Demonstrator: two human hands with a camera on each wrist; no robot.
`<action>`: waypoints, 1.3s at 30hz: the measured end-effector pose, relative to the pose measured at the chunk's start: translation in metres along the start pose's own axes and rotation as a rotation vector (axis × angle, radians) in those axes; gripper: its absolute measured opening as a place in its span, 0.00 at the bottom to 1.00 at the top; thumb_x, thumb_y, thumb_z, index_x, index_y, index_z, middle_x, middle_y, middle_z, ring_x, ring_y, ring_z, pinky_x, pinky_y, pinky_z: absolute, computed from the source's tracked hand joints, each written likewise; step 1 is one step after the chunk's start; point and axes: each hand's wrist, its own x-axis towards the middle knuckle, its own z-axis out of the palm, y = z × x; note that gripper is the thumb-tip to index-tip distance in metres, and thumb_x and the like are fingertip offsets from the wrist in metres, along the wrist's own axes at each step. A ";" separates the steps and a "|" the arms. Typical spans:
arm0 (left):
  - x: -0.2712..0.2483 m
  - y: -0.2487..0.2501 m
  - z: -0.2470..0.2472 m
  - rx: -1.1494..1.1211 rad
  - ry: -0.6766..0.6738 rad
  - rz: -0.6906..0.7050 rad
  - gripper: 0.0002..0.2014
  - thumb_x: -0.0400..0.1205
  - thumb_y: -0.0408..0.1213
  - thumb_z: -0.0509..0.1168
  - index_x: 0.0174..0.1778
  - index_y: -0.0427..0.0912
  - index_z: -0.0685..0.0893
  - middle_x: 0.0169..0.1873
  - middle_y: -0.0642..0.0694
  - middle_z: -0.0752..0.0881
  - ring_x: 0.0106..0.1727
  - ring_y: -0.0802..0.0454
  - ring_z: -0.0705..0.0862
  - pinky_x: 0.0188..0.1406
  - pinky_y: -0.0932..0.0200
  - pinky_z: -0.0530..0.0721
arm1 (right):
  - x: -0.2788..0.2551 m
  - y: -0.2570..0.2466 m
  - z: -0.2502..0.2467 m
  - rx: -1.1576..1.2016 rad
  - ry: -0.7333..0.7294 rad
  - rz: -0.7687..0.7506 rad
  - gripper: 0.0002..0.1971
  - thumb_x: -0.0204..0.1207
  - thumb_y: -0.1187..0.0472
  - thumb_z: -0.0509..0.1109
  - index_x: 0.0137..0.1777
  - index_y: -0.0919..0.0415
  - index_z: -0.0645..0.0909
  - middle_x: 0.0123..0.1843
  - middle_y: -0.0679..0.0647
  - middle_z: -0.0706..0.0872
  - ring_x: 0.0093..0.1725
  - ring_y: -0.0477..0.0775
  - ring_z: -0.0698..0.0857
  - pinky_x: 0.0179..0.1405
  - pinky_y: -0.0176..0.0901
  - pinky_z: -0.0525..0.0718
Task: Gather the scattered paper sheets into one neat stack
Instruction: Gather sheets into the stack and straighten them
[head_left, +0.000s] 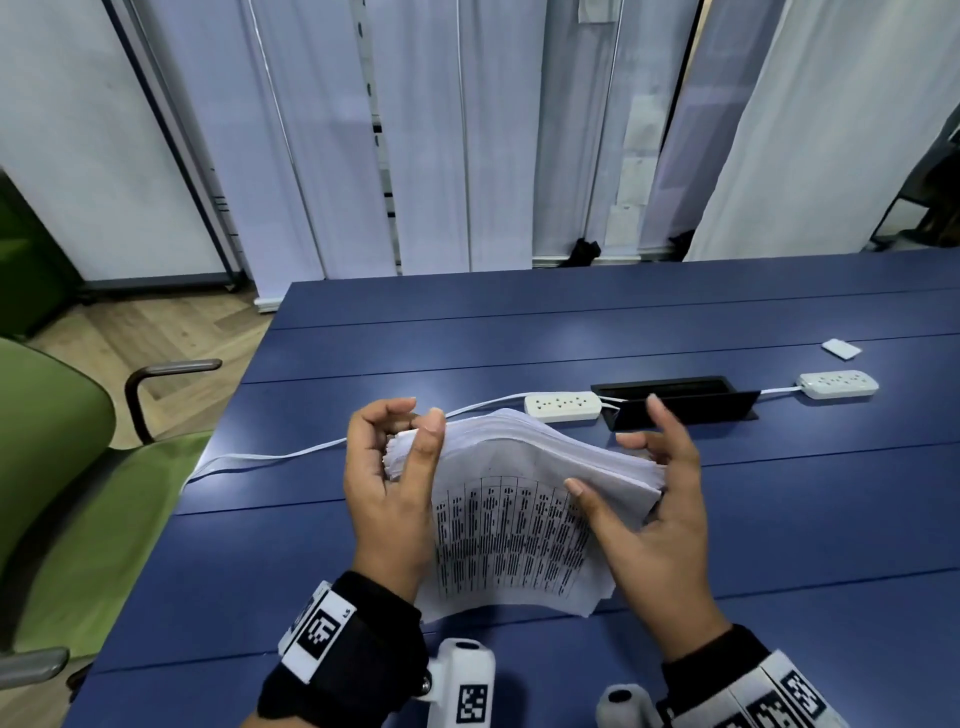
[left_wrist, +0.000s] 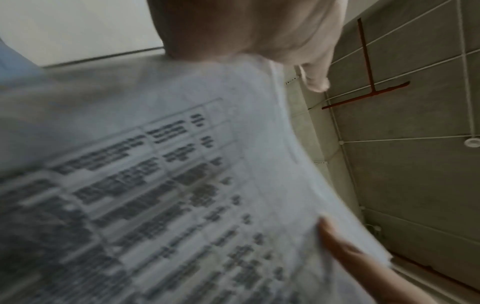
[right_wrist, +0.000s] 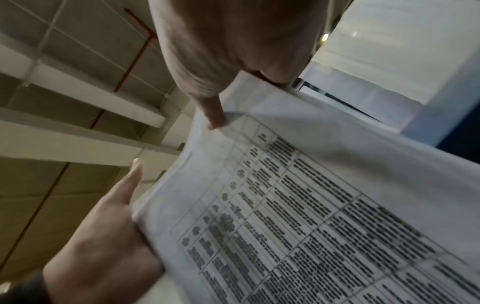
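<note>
Between both hands, the paper stack (head_left: 524, 499) bows, left hand (head_left: 387, 488) pinching, right hand (head_left: 649, 514) apparently gripping loosely.

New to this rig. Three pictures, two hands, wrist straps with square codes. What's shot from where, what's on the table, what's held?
No robot here: a person works with bare hands, wearing one camera on the head and one on each wrist. The wide picture is the head view, looking down at a blue table. The other two look along each hand from below, so they show the ceiling. Both hands hold one bent stack of paper with a printed table on top: the left hand pinches one end, the right hand holds the other, thumb on top. Behind lie two white power strips and a black cable box.
</note>
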 end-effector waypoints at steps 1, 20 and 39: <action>0.000 -0.004 -0.005 0.006 -0.034 -0.003 0.24 0.71 0.53 0.71 0.56 0.42 0.78 0.46 0.42 0.84 0.49 0.56 0.83 0.52 0.67 0.79 | 0.001 0.003 -0.001 0.103 0.013 0.083 0.43 0.63 0.65 0.82 0.76 0.43 0.66 0.56 0.53 0.78 0.55 0.46 0.83 0.56 0.33 0.82; -0.002 -0.044 -0.016 -0.174 -0.382 -0.392 0.36 0.42 0.53 0.87 0.43 0.38 0.91 0.44 0.38 0.93 0.46 0.47 0.92 0.42 0.60 0.88 | 0.015 0.040 0.011 0.478 -0.150 0.575 0.35 0.39 0.61 0.89 0.50 0.70 0.85 0.42 0.59 0.93 0.43 0.57 0.92 0.42 0.49 0.91; 0.016 -0.025 -0.012 -0.025 -0.025 -0.120 0.21 0.70 0.56 0.69 0.52 0.46 0.83 0.48 0.49 0.84 0.46 0.55 0.81 0.50 0.63 0.79 | 0.003 0.015 0.021 -0.014 -0.039 -0.022 0.26 0.68 0.51 0.78 0.67 0.37 0.78 0.68 0.47 0.65 0.71 0.43 0.71 0.73 0.41 0.74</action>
